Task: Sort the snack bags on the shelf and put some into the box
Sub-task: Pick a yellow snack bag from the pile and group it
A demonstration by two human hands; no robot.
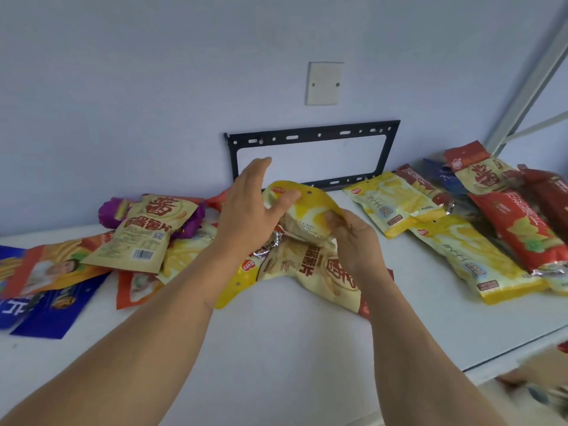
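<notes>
I hold a yellow snack bag (310,201) up over the middle of the white shelf (276,348). My right hand (353,238) grips its lower end with curled fingers. My left hand (249,210) has its fingers stretched out, and its thumb lies on the bag's top left corner. Under the held bag lies a beige bag with red characters (310,265). A loose pile of beige (144,235), orange, blue (46,312) and purple (107,210) bags covers the left. On the right, yellow bags (470,256) and red bags (522,229) lie side by side.
A black metal bracket (310,133) and a white cover plate (324,83) are fixed on the wall behind the shelf. A grey shelf post (528,84) rises at the right. Below the shelf's front edge at the lower right is a blurred brown shape (547,364).
</notes>
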